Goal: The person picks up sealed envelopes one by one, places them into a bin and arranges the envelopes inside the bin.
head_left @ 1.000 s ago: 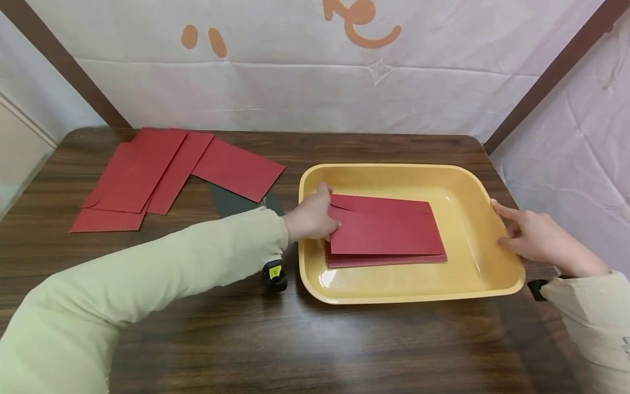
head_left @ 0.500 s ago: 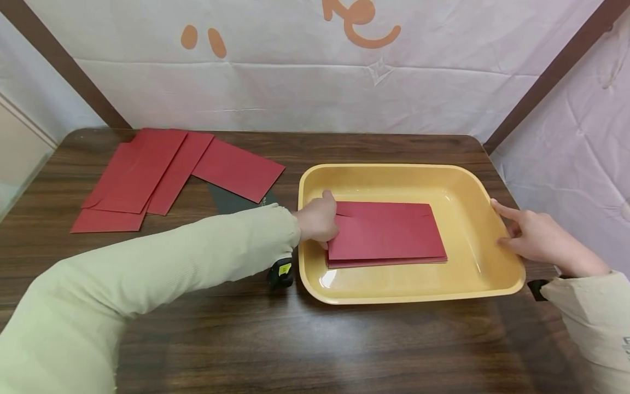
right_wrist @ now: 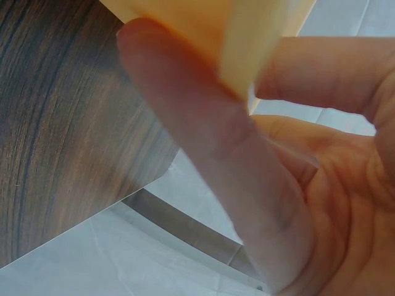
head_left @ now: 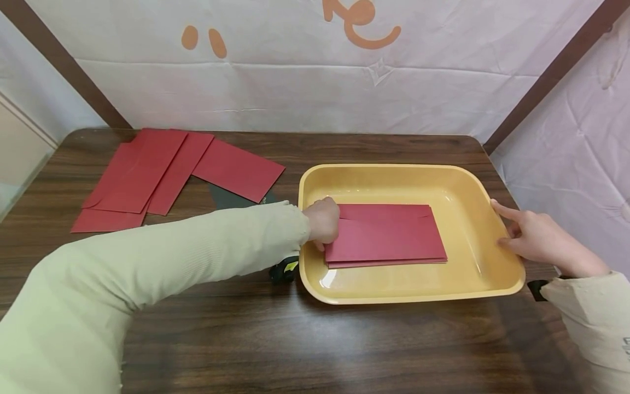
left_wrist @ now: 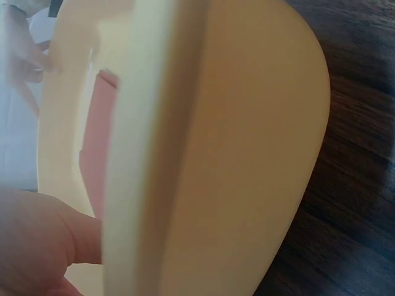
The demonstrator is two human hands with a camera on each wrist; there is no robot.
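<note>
Several red envelopes lie in a flat stack inside a yellow plastic tray. My left hand reaches over the tray's left wall, its fingers curled at the stack's left end and hiding that edge. In the left wrist view, the thumb shows inside the tray beyond the near rim, with a strip of red envelope past it. At the tray's right wall, my right hand pinches the rim; the right wrist view has fingers on both sides of it.
More red envelopes overlap in a fan at the table's back left. A dark flat sheet sticks out below one of them. The brown wooden table backs onto a pale fabric wall.
The left hand has shifted slightly right and its fingers have curled in. The top envelope's raised left side has come down, and its near edge lines up more closely with the stack. The right hand stays put.
</note>
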